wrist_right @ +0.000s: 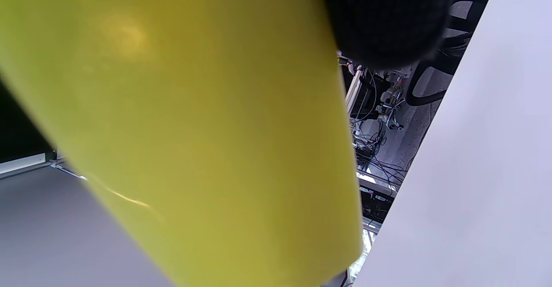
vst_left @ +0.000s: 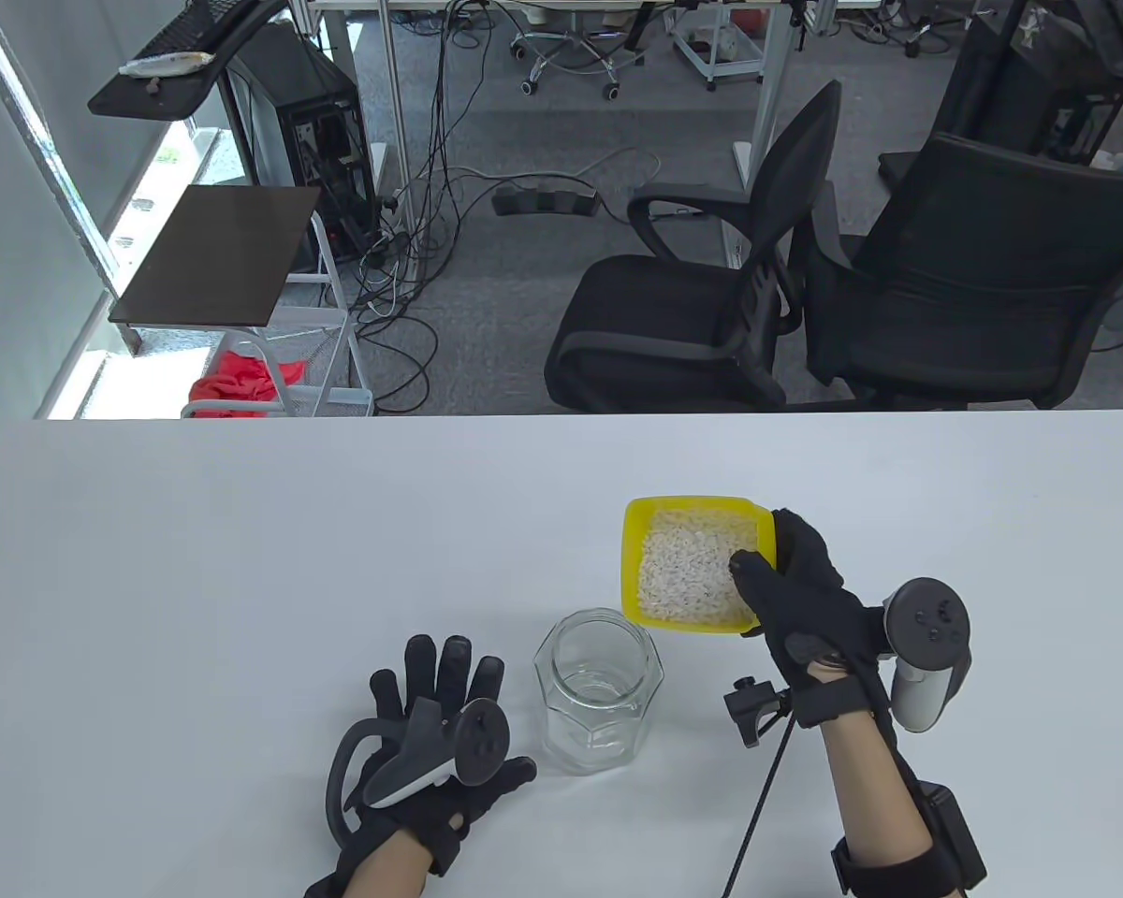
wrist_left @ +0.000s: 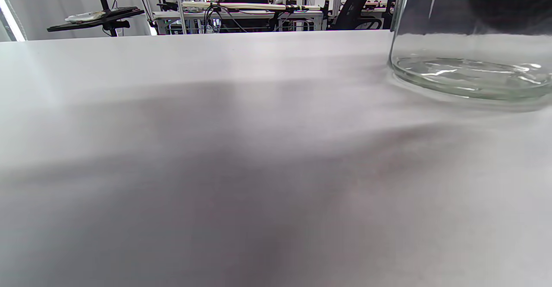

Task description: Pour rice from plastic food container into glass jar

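Note:
A yellow plastic container [vst_left: 692, 566] full of white rice [vst_left: 688, 566] is held above the table, tilted toward the jar. My right hand [vst_left: 791, 585] grips its right wall, thumb over the rim. Its yellow side [wrist_right: 194, 127] fills the right wrist view, with a gloved fingertip [wrist_right: 384, 20] at the top. An empty clear glass jar [vst_left: 599, 687] stands upright on the white table, just below-left of the container; its base [wrist_left: 470, 76] shows in the left wrist view. My left hand [vst_left: 440, 711] rests flat on the table left of the jar, fingers spread, holding nothing.
The white table [vst_left: 243, 561] stretches wide to the left and behind. Two black office chairs [vst_left: 711, 309] stand beyond the far edge. A black cable [vst_left: 758, 804] runs from my right wrist toward the near edge.

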The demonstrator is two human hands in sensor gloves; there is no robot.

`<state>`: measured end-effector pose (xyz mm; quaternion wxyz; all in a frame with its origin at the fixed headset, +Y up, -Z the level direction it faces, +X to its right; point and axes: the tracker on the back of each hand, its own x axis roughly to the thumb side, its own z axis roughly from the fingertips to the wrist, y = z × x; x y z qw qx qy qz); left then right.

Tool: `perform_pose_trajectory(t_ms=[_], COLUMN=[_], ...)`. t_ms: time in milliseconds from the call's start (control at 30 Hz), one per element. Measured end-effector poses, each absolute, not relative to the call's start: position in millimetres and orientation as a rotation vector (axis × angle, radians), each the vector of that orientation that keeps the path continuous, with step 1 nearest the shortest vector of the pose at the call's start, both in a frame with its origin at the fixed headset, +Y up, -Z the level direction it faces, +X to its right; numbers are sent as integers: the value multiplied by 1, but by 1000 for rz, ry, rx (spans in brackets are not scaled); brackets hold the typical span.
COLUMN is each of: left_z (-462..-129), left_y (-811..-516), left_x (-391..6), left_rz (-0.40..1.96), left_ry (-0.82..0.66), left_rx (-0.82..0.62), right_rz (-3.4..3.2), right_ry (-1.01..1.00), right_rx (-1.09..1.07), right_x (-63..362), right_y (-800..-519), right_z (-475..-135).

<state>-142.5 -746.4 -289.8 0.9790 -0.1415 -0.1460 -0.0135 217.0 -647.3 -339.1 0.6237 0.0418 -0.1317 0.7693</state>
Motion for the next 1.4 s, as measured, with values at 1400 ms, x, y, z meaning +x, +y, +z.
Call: perform_pose_trajectory(t_ms=[1400], left_z=[-290], left_y=[-748], left_x=[-144], left_rz=[5], left_ry=[-303], left_rx=[-299], right_rz=[1967], right_ry=[-468], right_rx=[203], right_x=[186], right_y=[-639], right_z=[-328])
